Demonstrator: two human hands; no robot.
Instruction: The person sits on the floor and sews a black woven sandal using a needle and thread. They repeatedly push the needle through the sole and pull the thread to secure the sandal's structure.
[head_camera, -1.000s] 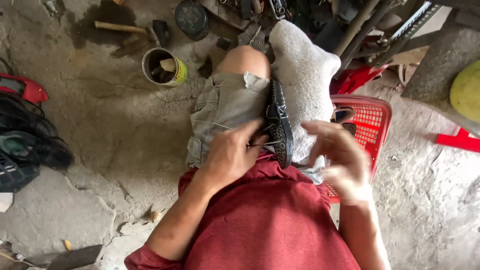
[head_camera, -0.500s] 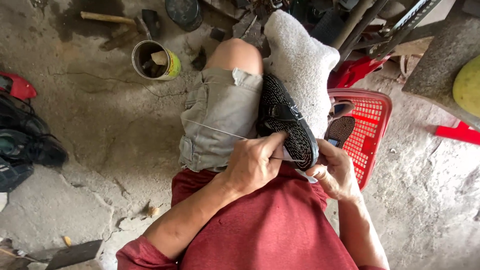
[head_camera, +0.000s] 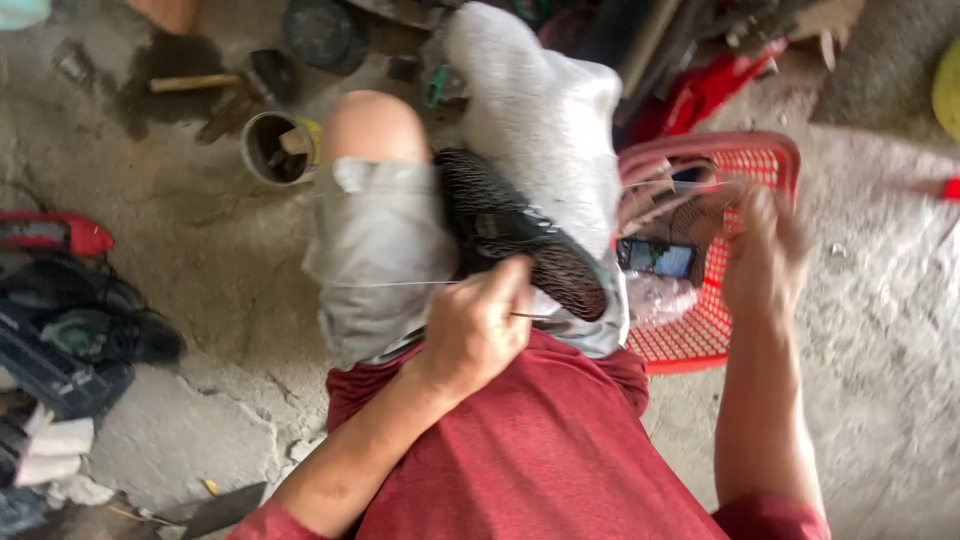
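Mid-stitch on black shoe (head_camera: 520, 245), sole up on your lap, dead centre. Your left hand (head_camera: 478, 325) pinched shut on needle at shoe's edge. Right hand (head_camera: 762, 255) out at 3 o'clock over red basket (head_camera: 700, 345), blurred, looks closed on thread (head_camera: 660, 187). Next, probably: pull snug, keep shoe steady.

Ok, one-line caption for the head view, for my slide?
Left hand steadies a black shoe on the lap while the right hand hovers over a red basket.

A small rectangular phone screen (head_camera: 657, 258) lay in the red plastic basket (head_camera: 770, 150), near its left wall, glowing blue-green within a dark frame. Just below it sat a crumpled clear plastic bag (head_camera: 660, 297).
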